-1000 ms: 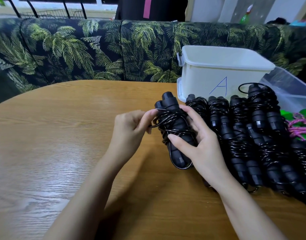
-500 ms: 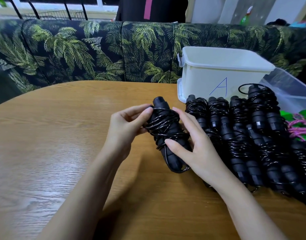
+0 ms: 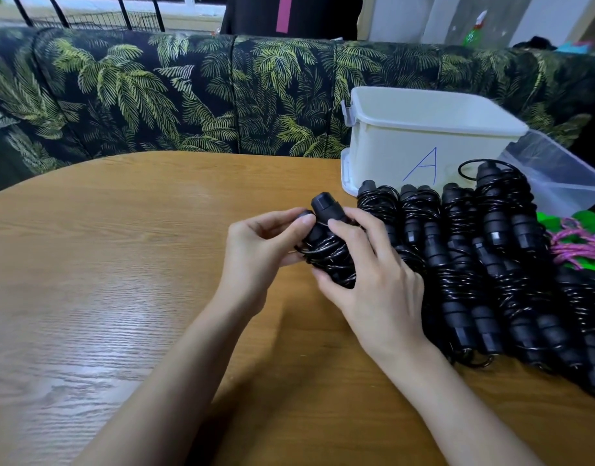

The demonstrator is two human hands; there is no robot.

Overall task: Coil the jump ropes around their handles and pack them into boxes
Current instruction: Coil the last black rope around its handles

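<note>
A black jump rope [image 3: 329,250], its cord coiled round both handles, is held above the wooden table [image 3: 121,264] between my hands. My left hand [image 3: 259,253] pinches its upper left side with thumb and fingers. My right hand [image 3: 373,280] wraps round it from the right, hiding the lower part of the handles. A row of several coiled black jump ropes [image 3: 474,264] lies on the table just to the right. Behind them stands a white box [image 3: 424,136] marked with a blue letter A, its lid on.
A clear plastic bin [image 3: 558,176] sits at the right behind the row. Green and pink ropes [image 3: 582,243] lie at the right edge. A palm-print sofa [image 3: 188,95] runs behind the table.
The bundle has moved left, away from the row, and tilted more upright. My right hand has closed further round it and now covers its lower half; my left hand has shifted up.
</note>
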